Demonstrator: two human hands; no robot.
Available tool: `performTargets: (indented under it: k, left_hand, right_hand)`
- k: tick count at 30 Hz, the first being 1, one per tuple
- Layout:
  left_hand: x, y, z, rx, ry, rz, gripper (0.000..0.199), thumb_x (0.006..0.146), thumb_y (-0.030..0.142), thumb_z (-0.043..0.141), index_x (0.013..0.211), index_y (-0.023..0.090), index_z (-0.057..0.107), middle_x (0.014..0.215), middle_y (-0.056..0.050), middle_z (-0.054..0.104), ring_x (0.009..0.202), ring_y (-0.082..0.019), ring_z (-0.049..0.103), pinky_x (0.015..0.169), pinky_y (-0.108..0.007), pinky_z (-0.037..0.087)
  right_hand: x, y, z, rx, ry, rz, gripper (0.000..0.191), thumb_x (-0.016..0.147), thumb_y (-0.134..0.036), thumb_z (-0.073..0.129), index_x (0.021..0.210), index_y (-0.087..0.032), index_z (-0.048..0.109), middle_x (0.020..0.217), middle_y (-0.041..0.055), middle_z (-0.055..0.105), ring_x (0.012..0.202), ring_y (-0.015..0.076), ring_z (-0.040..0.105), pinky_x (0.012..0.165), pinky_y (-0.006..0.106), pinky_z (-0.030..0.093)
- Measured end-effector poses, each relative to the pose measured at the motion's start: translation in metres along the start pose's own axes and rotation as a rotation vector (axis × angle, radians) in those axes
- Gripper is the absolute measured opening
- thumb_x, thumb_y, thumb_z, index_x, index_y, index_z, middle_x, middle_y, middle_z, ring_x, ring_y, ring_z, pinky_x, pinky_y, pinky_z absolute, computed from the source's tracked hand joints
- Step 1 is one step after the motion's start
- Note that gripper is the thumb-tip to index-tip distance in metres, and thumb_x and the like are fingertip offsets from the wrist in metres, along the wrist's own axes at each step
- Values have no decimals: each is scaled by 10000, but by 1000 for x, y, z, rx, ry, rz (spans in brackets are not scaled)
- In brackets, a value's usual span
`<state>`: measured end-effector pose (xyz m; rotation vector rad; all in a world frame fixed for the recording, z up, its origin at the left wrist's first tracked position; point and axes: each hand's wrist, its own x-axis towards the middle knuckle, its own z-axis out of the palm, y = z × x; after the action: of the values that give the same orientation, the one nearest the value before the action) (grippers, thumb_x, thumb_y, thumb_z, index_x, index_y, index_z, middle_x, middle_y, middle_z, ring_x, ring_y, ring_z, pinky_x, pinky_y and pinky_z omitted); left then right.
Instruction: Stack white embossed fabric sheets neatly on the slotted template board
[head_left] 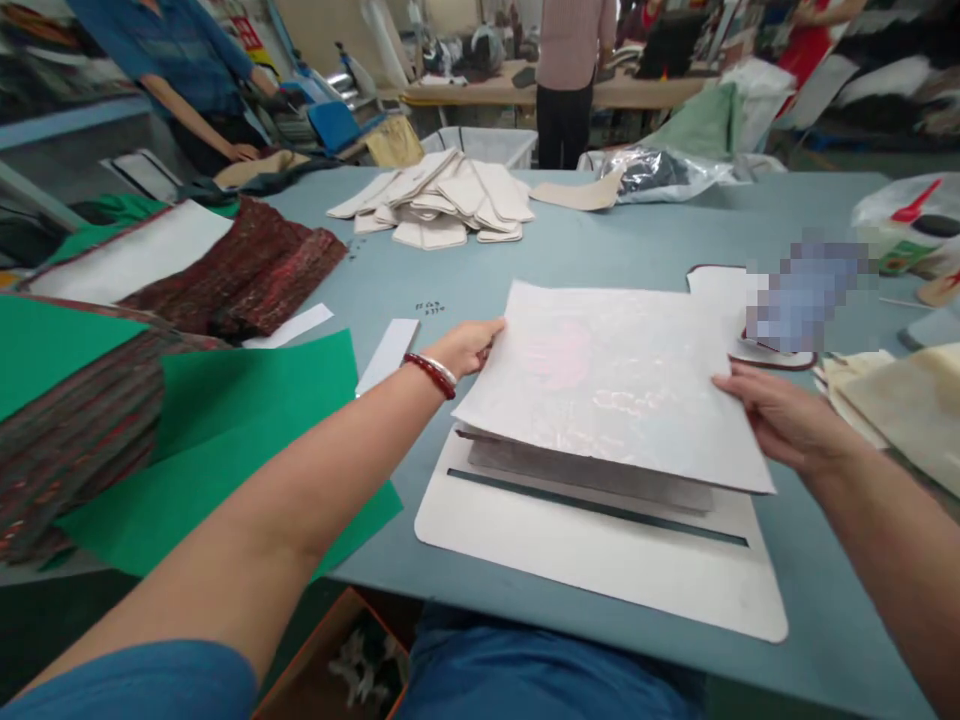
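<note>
Both hands grip one white sheet point(615, 385) by its side edges: the left hand point(466, 347), fingers closed on the left edge, and the right hand point(780, 420), fingers curled over the right edge. The sheet is held tilted, its near edge raised above a thin stack point(592, 475) of grey and white pieces. That stack rests on a white board point(600, 560) with a long dark slot, which lies flat on the blue-grey table point(615, 240) right in front of the person. A faint pink mark shows through the sheet near its left side. The left wrist wears a red bangle point(431, 375) beside a pale one.

To the left, green paper point(225, 440) overhangs the table edge, next to piles of dark red patterned fabric point(247, 275). Two white strips point(386, 355) lie between the fabric and the left hand. Farther back on the table sits a heap of cream cut pieces point(442, 205). A clear plastic bag point(660, 175) lies at the far edge. Cream panels point(892, 400) are stacked just right of the right hand, and a blurred patch covers something beyond them.

At upper left, a person in a blue top point(180, 60) leans a hand on the table. Another person, in a pink top point(574, 50), stands at a second table behind.
</note>
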<state>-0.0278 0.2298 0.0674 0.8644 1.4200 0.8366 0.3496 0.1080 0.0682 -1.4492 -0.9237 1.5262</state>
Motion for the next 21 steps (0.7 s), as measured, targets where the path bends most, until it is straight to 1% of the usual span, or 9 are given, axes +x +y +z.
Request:
performTargets:
  k: [2,3,4,6,10,13,15,18,21]
  left_hand:
    - [4,-25,1,20,-33,-51,287,935,336,617,705,169,579,547,-13,578,449,-119,528,465,-218,470]
    - [4,-34,-1,29,-48,-68,318,954,353,587,696,169,573,551,-13,576,443,-113,520,463,-215,464]
    - [4,-40,-4,39,-60,-77,336,965,372,566,699,167,577,563,-17,583,451,-112,525,469,-216,465]
    - [3,-45,-9,69,-71,-83,331,953,401,583,727,161,602,601,-31,611,486,-120,556,486,-221,469]
    - [-3,-45,-14,168,-58,-77,248,828,362,744,735,159,637,658,-58,658,528,-143,584,484,-241,436]
    - [-7,-48,-11,304,-59,-18,208,762,276,789,694,165,627,638,-52,650,511,-141,563,487,-252,397]
    - [-9,-48,-8,355,-47,39,189,751,229,782,688,168,615,608,-36,630,494,-129,541,489,-246,374]
    - [-13,-45,-6,336,-48,101,179,764,214,755,687,169,600,578,-12,597,465,-109,506,481,-237,346]
    - [-16,-47,-9,309,-57,148,178,774,221,735,682,170,592,567,1,576,442,-96,479,467,-232,326]
  right_hand:
    - [11,31,-9,42,-18,112,195,839,-200,662,1027,-251,674,920,31,755,728,201,710,587,278,620]
    - [14,43,-13,67,-28,136,143,873,-219,649,1013,-236,671,905,32,750,726,190,705,609,273,621]
    - [16,52,-16,80,-34,130,103,907,-245,629,999,-223,670,892,35,745,726,182,702,633,270,622]
    - [18,58,-19,79,-39,109,105,939,-286,606,966,-206,669,861,41,735,714,178,697,645,269,621]
    - [17,49,-13,30,26,141,86,908,-268,654,974,-216,669,885,31,734,691,170,685,589,252,610]
    - [18,45,-6,-31,79,124,177,853,-233,717,1024,-233,673,990,41,740,757,177,695,611,250,613]
    - [20,42,-3,-89,126,83,224,810,-208,748,1021,-237,677,1018,48,741,787,194,701,633,271,620]
    - [22,34,-2,-132,188,13,247,759,-191,773,990,-233,696,982,56,748,807,226,705,668,321,630]
    - [23,29,-3,-132,200,-3,277,721,-188,799,980,-229,712,951,55,750,817,243,705,698,353,628]
